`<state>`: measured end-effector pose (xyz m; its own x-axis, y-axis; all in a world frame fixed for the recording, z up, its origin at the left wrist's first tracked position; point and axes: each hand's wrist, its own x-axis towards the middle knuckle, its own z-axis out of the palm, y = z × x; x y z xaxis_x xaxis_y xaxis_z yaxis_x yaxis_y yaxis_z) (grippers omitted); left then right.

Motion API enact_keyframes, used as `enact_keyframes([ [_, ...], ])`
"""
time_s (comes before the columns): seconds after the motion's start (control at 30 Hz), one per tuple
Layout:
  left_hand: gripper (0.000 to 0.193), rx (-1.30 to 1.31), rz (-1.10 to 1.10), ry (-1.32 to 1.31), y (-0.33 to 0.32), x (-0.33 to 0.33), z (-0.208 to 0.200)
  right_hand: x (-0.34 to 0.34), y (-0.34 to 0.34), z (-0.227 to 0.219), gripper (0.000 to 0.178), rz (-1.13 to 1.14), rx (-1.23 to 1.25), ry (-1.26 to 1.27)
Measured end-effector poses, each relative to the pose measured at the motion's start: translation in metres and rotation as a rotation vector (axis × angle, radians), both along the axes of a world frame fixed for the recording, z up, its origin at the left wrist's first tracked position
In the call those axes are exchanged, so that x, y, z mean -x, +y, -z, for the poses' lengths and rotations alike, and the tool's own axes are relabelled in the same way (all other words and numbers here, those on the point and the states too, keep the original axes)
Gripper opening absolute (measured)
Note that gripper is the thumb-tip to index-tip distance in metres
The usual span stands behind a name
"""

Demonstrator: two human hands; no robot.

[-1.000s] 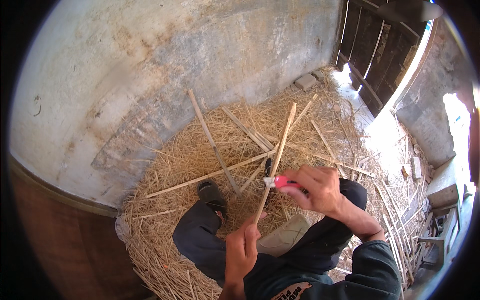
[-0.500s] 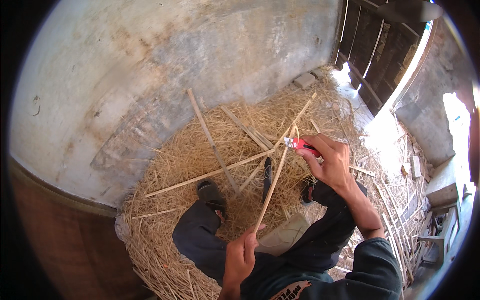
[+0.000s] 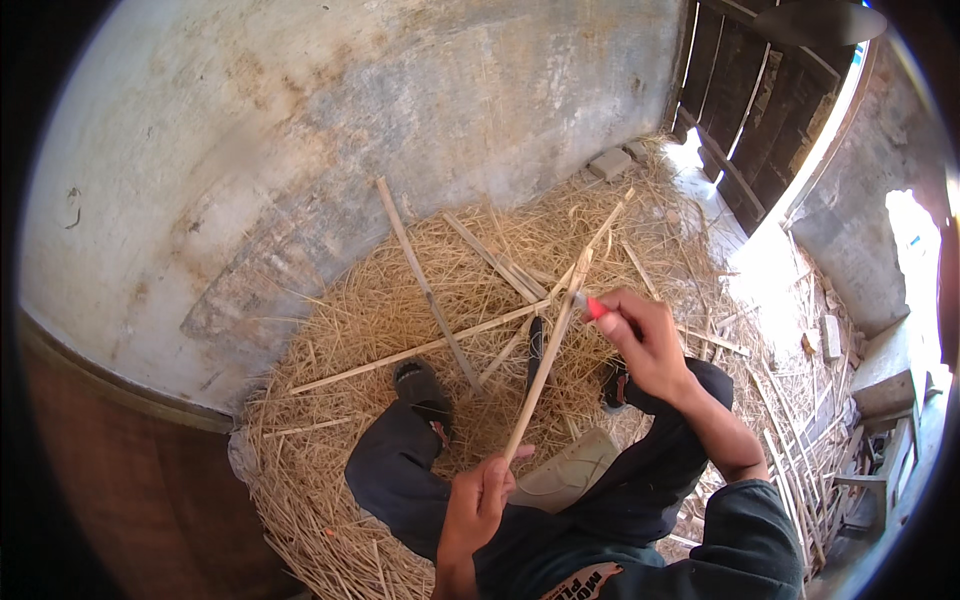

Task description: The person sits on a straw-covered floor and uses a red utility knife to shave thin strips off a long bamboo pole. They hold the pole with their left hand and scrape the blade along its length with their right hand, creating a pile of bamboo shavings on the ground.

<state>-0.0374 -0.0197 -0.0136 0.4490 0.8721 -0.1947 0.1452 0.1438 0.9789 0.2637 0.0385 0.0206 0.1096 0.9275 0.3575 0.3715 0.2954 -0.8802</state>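
Note:
My left hand [image 3: 478, 505] is closed around the lower end of a pale bamboo strip [image 3: 545, 368], which slants up and away from me. In my right hand [image 3: 650, 340] is a red utility knife [image 3: 597, 307], mostly covered by my fingers. Its blade is at the strip's right edge, below the far end; blur hides whether it touches. Beyond my hands, more pale strips cross one another, among them a long strip [image 3: 420, 347] and an upright one [image 3: 425, 275]. A long dark object [image 3: 535, 350] lies behind the held strip.
Straw and shavings [image 3: 330, 480] cover the floor around my feet. A beige piece of material [image 3: 572, 470] lies between my legs. A stained wall [image 3: 400, 110] rises in front, with a grey block [image 3: 609, 163] at its foot. Slatted wood [image 3: 740, 100] stands at the far right.
My right hand has moved slightly down along the strip, and the utility knife has turned so that less of its red body shows. My left hand keeps its hold nearly in place.

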Motion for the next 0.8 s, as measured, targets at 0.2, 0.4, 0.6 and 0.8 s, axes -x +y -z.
enact_keyframes([
  [0.2, 0.053, -0.014, -0.025, -0.015, 0.006, -0.005, -0.008, 0.024, -0.019, 0.017, 0.032, -0.013, -0.362, -0.578],
  [0.4, 0.05, -0.144, -0.056, 0.054, 0.007, -0.014, -0.008, 0.039, -0.03, 0.018, 0.034, -0.027, -0.361, -0.629],
  [0.6, 0.048, -0.253, -0.117, 0.125, 0.006, -0.021, -0.004, 0.04, -0.028, 0.016, 0.033, 0.013, -0.37, -0.667],
  [0.8, 0.047, -0.285, -0.111, 0.141, 0.005, -0.022, -0.011, 0.028, -0.02, 0.012, 0.026, 0.063, -0.385, -0.666],
])
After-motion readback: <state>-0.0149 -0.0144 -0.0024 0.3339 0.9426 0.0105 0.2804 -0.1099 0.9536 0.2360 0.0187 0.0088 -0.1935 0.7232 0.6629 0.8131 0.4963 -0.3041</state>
